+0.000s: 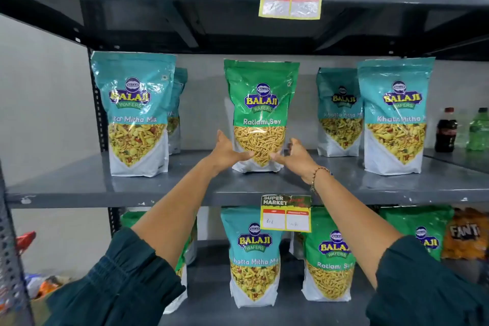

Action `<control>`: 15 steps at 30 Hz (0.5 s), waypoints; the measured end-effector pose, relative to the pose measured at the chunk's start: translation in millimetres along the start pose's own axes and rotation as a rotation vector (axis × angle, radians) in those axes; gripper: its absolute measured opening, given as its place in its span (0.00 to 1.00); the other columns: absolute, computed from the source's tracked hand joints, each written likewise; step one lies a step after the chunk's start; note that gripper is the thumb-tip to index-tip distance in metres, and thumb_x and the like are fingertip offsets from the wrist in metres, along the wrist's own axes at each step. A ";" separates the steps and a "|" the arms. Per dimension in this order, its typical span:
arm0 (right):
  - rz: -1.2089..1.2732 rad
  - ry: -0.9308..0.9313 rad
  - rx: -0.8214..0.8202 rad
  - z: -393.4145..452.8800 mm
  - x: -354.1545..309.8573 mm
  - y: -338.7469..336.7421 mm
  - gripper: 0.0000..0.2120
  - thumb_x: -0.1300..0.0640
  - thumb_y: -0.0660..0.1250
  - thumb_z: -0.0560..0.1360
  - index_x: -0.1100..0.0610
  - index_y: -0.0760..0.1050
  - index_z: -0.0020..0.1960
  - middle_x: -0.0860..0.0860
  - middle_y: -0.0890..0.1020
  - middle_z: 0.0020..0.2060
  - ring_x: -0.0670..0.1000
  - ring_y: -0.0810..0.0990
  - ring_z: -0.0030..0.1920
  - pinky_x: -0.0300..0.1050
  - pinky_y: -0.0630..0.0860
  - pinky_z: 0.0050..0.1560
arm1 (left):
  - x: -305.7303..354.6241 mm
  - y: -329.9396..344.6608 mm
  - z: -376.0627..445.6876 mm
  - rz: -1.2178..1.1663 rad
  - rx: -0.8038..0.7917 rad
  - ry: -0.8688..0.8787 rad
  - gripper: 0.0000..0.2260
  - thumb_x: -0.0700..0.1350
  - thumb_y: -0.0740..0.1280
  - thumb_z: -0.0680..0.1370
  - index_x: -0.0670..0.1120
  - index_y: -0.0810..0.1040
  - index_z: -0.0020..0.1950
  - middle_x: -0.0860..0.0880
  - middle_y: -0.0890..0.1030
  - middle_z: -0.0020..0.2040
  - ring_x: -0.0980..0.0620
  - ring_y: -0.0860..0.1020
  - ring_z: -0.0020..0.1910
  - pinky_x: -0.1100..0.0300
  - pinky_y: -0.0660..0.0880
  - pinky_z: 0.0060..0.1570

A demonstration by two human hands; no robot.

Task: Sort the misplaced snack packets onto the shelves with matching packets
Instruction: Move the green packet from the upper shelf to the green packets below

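The green Ratlami Sev packet (260,114) stands upright at the middle of the grey middle shelf (79,188), held low down between both hands. The left hand (229,152) presses against the packet's lower left side with the palm turned inward, the fingers stretched flat across its front near the base and the thumb pointing up along its edge. The right hand (293,157) mirrors it on the lower right side, fingers curled loosely round that edge, thumb raised, a beaded bracelet (318,176) on the wrist. Both forearms reach forward and upward, almost straight, converging on the packet, with dark green sleeves (124,280) gathered near the elbows. Left of the left hand stand 2 teal Khatta Mitha Mix packets (135,114), one behind the other; right of the right hand stand 2 more teal packets (394,116), well apart from the fingers. Farther right are a dark cola bottle (446,131) and a green bottle (479,131). Below the wrists a yellow price tag (285,214) hangs from the shelf edge, and under it the lower shelf carries a teal Khatta Mitha Mix pouch (252,257) beside a green Ratlami Sev pouch (329,264).
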State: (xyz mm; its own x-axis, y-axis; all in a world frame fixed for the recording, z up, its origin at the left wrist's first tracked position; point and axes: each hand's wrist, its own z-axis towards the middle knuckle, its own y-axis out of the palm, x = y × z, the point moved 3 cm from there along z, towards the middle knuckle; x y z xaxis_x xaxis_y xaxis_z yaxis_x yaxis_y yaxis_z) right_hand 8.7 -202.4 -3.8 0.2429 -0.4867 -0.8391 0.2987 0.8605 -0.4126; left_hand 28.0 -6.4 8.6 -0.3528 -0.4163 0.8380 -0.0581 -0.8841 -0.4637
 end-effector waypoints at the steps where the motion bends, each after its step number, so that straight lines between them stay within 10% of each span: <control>1: 0.038 0.006 -0.017 3.4 0.8 1.2 0.46 0.54 0.73 0.70 0.65 0.47 0.74 0.60 0.60 0.73 0.58 0.62 0.72 0.54 0.62 0.71 | 1.2 2.6 2.4 -0.013 -0.015 0.031 0.50 0.49 0.75 0.68 0.41 0.41 0.75 0.43 0.50 0.78 0.44 0.54 0.76 0.48 0.56 0.74; 5: 0.137 -0.007 -0.117 17.7 7.1 6.0 0.36 0.60 0.74 0.68 0.63 0.59 0.70 0.58 0.71 0.67 0.56 0.71 0.66 0.54 0.68 0.67 | -3.4 9.1 15.9 -0.057 -0.094 0.109 0.26 0.44 0.75 0.68 0.46 0.70 0.63 0.47 0.78 0.61 0.47 0.75 0.63 0.58 0.73 0.59; 15: 0.179 -0.027 -0.104 -3.7 -2.0 -4.8 0.33 0.60 0.80 0.61 0.62 0.68 0.61 0.55 0.79 0.57 0.52 0.77 0.56 0.39 0.75 0.49 | -1.9 -6.0 -4.4 0.021 0.121 0.102 0.29 0.47 0.79 0.62 0.45 0.74 0.60 0.46 0.80 0.60 0.47 0.76 0.59 0.53 0.70 0.60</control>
State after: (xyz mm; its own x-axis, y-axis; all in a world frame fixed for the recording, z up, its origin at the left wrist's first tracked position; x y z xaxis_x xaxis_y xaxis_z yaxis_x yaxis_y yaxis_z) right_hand 3.4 -204.9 -1.4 0.3082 -0.3272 -0.8933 0.1516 0.9439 -0.2934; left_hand 24.9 0.7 8.6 -0.4457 -0.4170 0.7921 0.0610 -0.8969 -0.4379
